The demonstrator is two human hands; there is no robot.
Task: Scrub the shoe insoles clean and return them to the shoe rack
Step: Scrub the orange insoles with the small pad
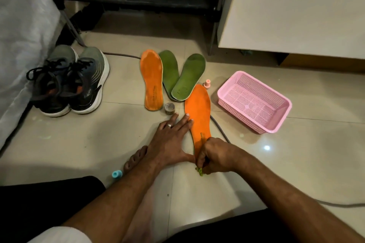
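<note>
Orange insole [198, 112] flat on floor [256, 163], heel end toward person. Right hand [214, 157] over heel end, fingers curled tight on small green scrubber [199, 171]. Left hand [171, 136] flat, fingers straight and spread, fingertips pressing insole's left edge. Second orange insole [151, 80] and two green insoles [188, 77] lie just beyond. Pink basket [254, 102] to the right, sneakers [69, 83] on the left.

Two orange insoles [198, 112], two green insoles [189, 77], pink perforated basket [256, 102], grey-black white-soled shoes [69, 83].
</note>
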